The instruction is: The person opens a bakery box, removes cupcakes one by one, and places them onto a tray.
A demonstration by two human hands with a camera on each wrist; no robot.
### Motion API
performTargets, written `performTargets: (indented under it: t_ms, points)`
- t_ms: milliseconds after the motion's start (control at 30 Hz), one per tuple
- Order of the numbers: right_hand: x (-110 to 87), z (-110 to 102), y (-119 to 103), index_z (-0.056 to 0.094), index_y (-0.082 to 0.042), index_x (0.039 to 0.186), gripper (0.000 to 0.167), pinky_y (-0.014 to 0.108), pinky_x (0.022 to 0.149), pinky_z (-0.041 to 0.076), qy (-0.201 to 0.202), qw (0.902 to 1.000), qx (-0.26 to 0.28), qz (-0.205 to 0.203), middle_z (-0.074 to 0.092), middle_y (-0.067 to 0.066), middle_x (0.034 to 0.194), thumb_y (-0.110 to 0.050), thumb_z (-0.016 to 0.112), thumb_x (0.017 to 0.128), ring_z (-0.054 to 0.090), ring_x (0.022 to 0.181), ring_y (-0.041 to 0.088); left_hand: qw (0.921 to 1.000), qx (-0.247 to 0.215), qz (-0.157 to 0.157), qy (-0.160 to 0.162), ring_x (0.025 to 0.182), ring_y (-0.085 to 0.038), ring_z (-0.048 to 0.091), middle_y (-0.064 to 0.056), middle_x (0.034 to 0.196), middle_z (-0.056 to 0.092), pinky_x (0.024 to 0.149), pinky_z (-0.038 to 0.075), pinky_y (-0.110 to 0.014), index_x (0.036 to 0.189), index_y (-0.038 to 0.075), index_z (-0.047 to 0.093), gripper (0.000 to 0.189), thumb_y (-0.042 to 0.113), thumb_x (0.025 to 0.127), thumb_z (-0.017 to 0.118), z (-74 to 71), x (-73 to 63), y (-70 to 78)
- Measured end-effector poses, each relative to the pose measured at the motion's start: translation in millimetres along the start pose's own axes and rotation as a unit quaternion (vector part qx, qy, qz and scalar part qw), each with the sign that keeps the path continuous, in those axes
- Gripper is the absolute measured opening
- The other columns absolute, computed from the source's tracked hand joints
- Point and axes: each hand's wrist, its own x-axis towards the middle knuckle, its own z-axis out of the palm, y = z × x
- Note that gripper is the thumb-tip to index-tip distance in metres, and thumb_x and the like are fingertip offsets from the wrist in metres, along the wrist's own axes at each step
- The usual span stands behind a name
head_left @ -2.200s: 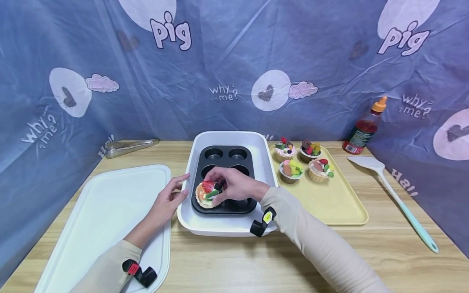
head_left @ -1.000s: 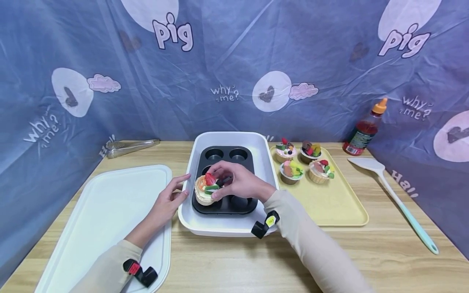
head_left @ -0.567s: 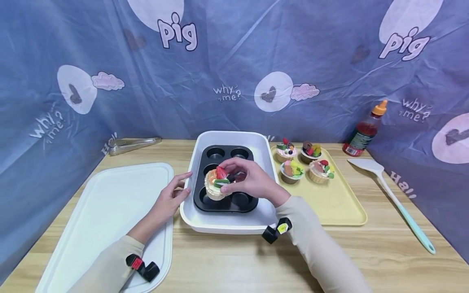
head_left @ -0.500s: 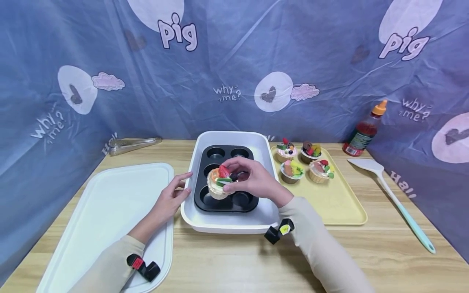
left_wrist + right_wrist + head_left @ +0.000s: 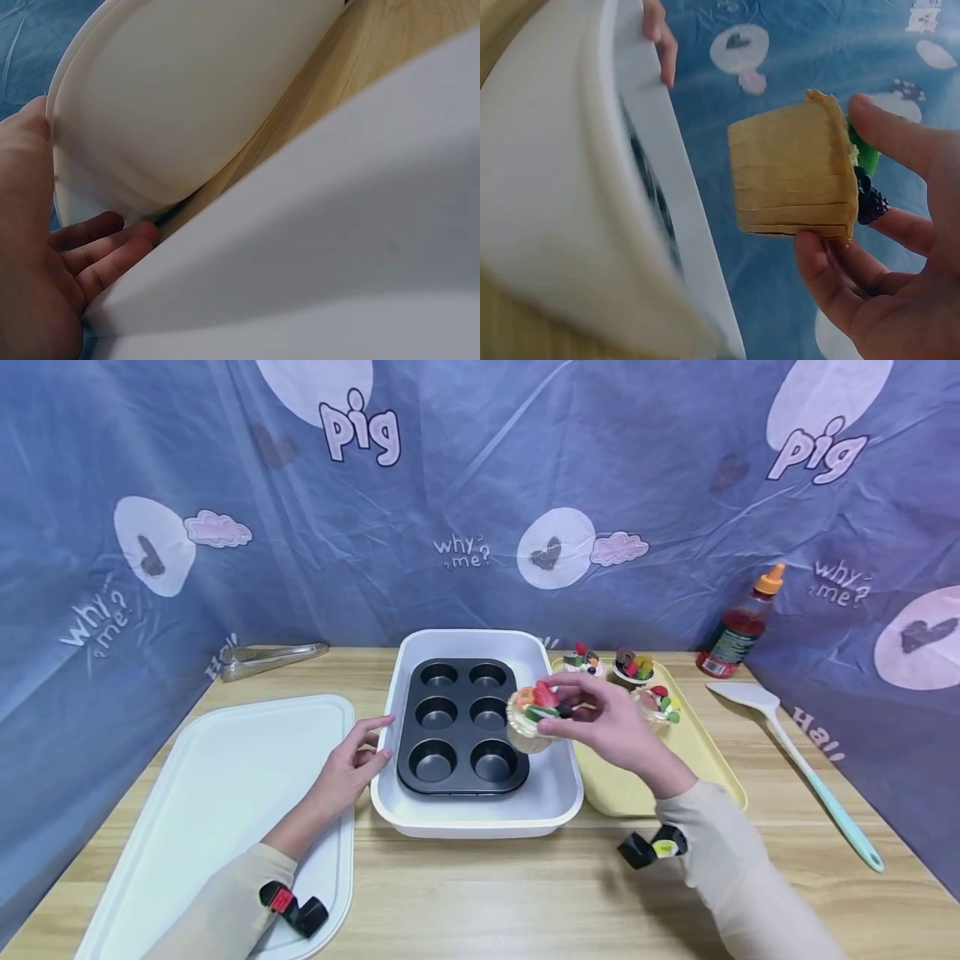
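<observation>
My right hand (image 5: 607, 727) pinches a fruit tart (image 5: 527, 737) above the right rim of a white rectangular tub (image 5: 480, 828). In the right wrist view, thumb and fingers hold the tan crust near its rim, with a blackberry (image 5: 873, 206) showing. Inside the tub lies a black muffin pan (image 5: 462, 727) whose round cups are bare. My left hand (image 5: 345, 777) holds the tub's left rim. From the left wrist view, its thumb is at the rim and several fingers lie along the tub's outer wall.
A yellow tray (image 5: 708, 760) at right bears several fruit-topped cupcakes (image 5: 633, 667), partly behind my right hand. A white tray (image 5: 225, 810) lies at left, metal tongs (image 5: 273, 660) behind it. A sauce bottle (image 5: 738, 622) and a spatula (image 5: 802, 768) stand and lie at far right.
My right hand has lifted the fruit tart from the pan's near-left cup area and carried it right, to the tub's right rim. My left hand has stayed at the left rim.
</observation>
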Motion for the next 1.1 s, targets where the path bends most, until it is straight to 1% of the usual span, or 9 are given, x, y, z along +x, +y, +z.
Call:
performTargets:
  t_ms: [100,200,333,467,500,633,733,933,1100]
  points:
    - [-12.0,-16,7,0.064,-0.011,0.133,0.053,0.016,0.081,0.054,0.024,0.9991,-0.030,0.018,0.068,0.014,0.114,-0.021,0.083,0.084,0.064,0.098,0.016,1.0000,0.001,0.007,-0.003,0.072,-0.006,0.059,-0.023,0.105,0.059,0.065,0.047,-0.020,0.144,0.006,0.048,0.047,0.004,0.099,0.059,0.2,-1.1,-0.4]
    - [-23.9,-29,14,0.063,-0.012,0.134,0.054,0.013,0.080,0.053,0.044,0.9965,-0.062,0.033,0.069,0.013,0.115,-0.027,0.082,0.086,0.063,0.097,0.010,0.9999,0.005,0.011,-0.006,0.070,-0.006,0.057,-0.022,0.104,0.058,0.063,0.045,-0.020,0.143,0.006,0.048,0.047,0.003,0.098,0.061,0.6,-1.6,-1.0]
    - [-37.4,-40,26,0.064,-0.010,0.132,0.053,0.011,0.077,0.052,0.065,0.9933,-0.089,0.035,0.069,0.014,0.111,-0.026,0.083,0.085,0.061,0.091,0.000,0.9998,0.009,0.013,-0.009,0.071,-0.006,0.056,-0.022,0.105,0.058,0.063,0.045,-0.021,0.142,0.006,0.048,0.046,0.003,0.098,0.060,-0.7,-2.5,-1.5]
    - [-47.7,-48,37,0.065,-0.009,0.130,0.051,0.011,0.075,0.052,0.074,0.9916,-0.103,0.025,0.070,0.016,0.112,-0.021,0.083,0.085,0.060,0.090,-0.005,0.9998,0.010,0.016,-0.009,0.071,-0.006,0.056,-0.022,0.106,0.058,0.063,0.045,-0.021,0.142,0.006,0.047,0.046,0.004,0.098,0.060,-2.1,-3.7,-1.3]
    - [-49.8,-49,39,0.065,-0.009,0.131,0.051,0.011,0.075,0.052,0.076,0.9915,-0.103,0.023,0.070,0.016,0.115,-0.020,0.083,0.084,0.060,0.090,-0.006,0.9998,0.011,0.016,-0.008,0.070,-0.006,0.056,-0.022,0.106,0.058,0.062,0.045,-0.021,0.142,0.006,0.048,0.046,0.003,0.098,0.060,-2.1,-4.0,-1.2]
    - [-57.5,-51,48,0.065,-0.006,0.130,0.052,0.011,0.074,0.052,0.079,0.9903,-0.113,0.020,0.071,0.017,0.113,-0.018,0.084,0.083,0.061,0.087,-0.007,0.9998,0.007,0.019,-0.008,0.070,-0.006,0.055,-0.022,0.106,0.058,0.060,0.044,-0.021,0.142,0.006,0.048,0.045,0.003,0.098,0.060,-1.8,-5.1,-1.3]
    - [-61.6,-51,56,0.065,-0.004,0.129,0.052,0.012,0.073,0.053,0.075,0.9888,-0.128,0.022,0.072,0.017,0.107,-0.019,0.084,0.083,0.061,0.085,-0.006,0.9997,0.006,0.021,-0.008,0.069,-0.006,0.053,-0.022,0.105,0.058,0.059,0.044,-0.021,0.141,0.006,0.049,0.045,0.003,0.098,0.060,-1.5,-5.8,-1.0]
    - [-65.1,-48,67,0.066,-0.004,0.125,0.051,0.014,0.073,0.053,0.066,0.9854,-0.155,0.024,0.072,0.013,0.101,-0.021,0.086,0.081,0.061,0.084,-0.003,0.9997,0.009,0.024,-0.005,0.065,-0.005,0.052,-0.020,0.103,0.059,0.056,0.042,-0.021,0.140,0.006,0.049,0.044,0.003,0.098,0.060,-0.5,-7.1,2.1]
    - [-67.1,-45,72,0.066,-0.002,0.125,0.053,0.017,0.073,0.053,0.063,0.9843,-0.163,0.027,0.071,0.013,0.102,-0.021,0.087,0.080,0.062,0.084,0.001,0.9994,0.011,0.032,-0.002,0.064,-0.004,0.051,-0.019,0.101,0.059,0.056,0.042,-0.021,0.138,0.004,0.050,0.042,0.003,0.098,0.060,0.8,-8.2,5.7]
